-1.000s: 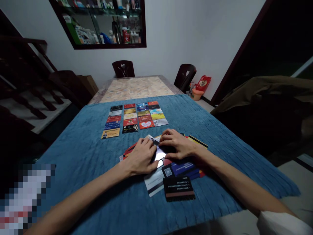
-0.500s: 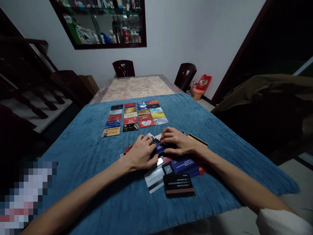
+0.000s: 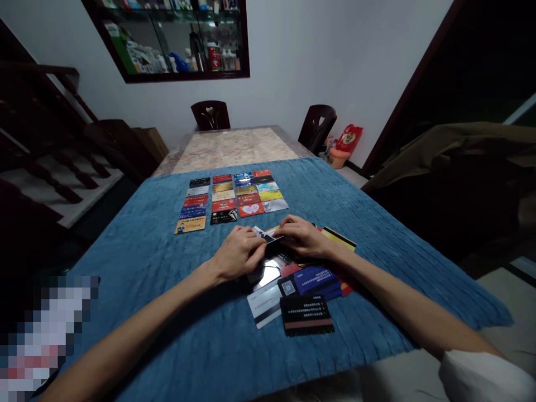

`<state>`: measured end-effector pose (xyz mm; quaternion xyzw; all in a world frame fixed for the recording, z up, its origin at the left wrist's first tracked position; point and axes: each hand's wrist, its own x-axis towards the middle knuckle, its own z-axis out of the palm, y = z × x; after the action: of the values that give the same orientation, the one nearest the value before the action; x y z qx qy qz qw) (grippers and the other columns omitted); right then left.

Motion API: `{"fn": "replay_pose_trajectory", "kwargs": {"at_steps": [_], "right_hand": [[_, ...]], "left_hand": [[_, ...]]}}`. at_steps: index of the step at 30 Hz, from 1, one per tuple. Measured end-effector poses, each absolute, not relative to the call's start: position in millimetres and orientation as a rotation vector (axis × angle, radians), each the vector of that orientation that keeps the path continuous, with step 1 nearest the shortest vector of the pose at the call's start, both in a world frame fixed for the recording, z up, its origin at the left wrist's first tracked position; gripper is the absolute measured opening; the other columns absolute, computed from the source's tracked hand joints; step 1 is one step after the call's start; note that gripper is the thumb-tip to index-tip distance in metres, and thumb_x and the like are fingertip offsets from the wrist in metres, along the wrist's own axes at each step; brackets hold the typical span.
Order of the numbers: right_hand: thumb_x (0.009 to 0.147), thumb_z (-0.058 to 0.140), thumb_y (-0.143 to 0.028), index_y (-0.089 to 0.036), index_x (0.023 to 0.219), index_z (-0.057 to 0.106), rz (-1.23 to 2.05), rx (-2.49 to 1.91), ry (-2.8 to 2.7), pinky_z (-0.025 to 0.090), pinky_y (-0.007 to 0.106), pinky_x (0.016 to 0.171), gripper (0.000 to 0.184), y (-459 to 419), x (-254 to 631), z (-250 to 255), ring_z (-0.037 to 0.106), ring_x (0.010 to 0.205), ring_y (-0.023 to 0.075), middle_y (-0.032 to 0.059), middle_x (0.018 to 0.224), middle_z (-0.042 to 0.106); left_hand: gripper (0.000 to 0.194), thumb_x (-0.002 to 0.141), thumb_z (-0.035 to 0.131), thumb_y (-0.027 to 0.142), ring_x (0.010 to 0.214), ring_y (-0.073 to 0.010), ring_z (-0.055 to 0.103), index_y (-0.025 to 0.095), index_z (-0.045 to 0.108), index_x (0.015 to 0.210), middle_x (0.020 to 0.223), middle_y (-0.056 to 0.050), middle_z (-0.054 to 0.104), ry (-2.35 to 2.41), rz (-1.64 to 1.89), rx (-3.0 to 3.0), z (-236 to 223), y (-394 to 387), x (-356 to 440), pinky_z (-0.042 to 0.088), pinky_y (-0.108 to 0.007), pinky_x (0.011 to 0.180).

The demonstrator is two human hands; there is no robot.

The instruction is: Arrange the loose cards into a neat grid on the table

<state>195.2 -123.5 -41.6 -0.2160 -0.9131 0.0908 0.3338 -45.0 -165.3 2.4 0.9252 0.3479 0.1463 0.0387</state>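
Note:
Above a loose pile of plastic cards, a thin card is tilted nearly edge-on between my two hands. My left hand pinches its left end, while the fingers of my right hand close on its right end. Below them in the pile lie a black card, a silver card and blue cards. A yellow card with a dark stripe sticks out beyond my right wrist. My hands hide part of the pile.
Further up the blue cloth, several overlapping columns of cards lie face up. Beyond the cloth is the patterned tabletop. Dark chairs stand at the far end, near a red bag.
A blue card lying flat under my fingers is now lifted and tilted between both hands. My fingers have drawn together, uncovering more of the pile below.

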Motion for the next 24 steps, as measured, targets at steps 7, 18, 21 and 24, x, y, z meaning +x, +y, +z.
{"fn": "replay_pose_trajectory", "kwargs": {"at_steps": [7, 18, 21, 24], "right_hand": [[0.091, 0.058, -0.014, -0.021, 0.132, 0.059, 0.238, -0.729, -2.410, 0.052, 0.039, 0.084, 0.043, -125, 196, -45, 0.058, 0.096, 0.0224, 0.0100, 0.104, 0.062], [0.093, 0.055, -0.016, -0.021, 0.142, 0.051, 0.048, -0.768, -2.497, 0.046, 0.040, 0.083, 0.049, -123, 195, -48, 0.055, 0.097, 0.0243, 0.0106, 0.102, 0.066], [0.093, 0.055, -0.016, -0.021, 0.144, 0.049, 0.011, -0.747, -2.509, 0.045, 0.039, 0.082, 0.051, -123, 195, -48, 0.054, 0.096, 0.0247, 0.0107, 0.102, 0.067], [0.094, 0.054, -0.017, -0.019, 0.144, 0.049, -0.017, -0.741, -2.514, 0.044, 0.039, 0.082, 0.050, -123, 195, -47, 0.054, 0.096, 0.0251, 0.0110, 0.101, 0.067]], "left_hand": [[0.028, 0.095, 0.042, 0.020, 0.078, -0.0202, 0.056, 0.016, 0.070, 0.092, 0.081, -0.007, 0.069, 1.174, 0.497, 2.805, -1, -157, -51, 0.043, -0.037, 0.077], [0.032, 0.091, 0.047, 0.015, 0.090, -0.0236, 0.059, 0.014, 0.065, 0.117, 0.094, -0.010, 0.069, 1.241, 0.519, 2.775, -9, -155, -53, 0.047, -0.039, 0.083], [0.042, 0.088, 0.047, 0.011, 0.093, -0.0243, 0.060, 0.014, 0.058, 0.129, 0.101, -0.011, 0.071, 1.230, 0.530, 2.767, -13, -155, -52, 0.047, -0.040, 0.083], [0.043, 0.088, 0.046, 0.010, 0.093, -0.0239, 0.061, 0.016, 0.058, 0.129, 0.105, -0.010, 0.072, 1.217, 0.551, 2.754, -15, -155, -51, 0.047, -0.040, 0.083]]}}
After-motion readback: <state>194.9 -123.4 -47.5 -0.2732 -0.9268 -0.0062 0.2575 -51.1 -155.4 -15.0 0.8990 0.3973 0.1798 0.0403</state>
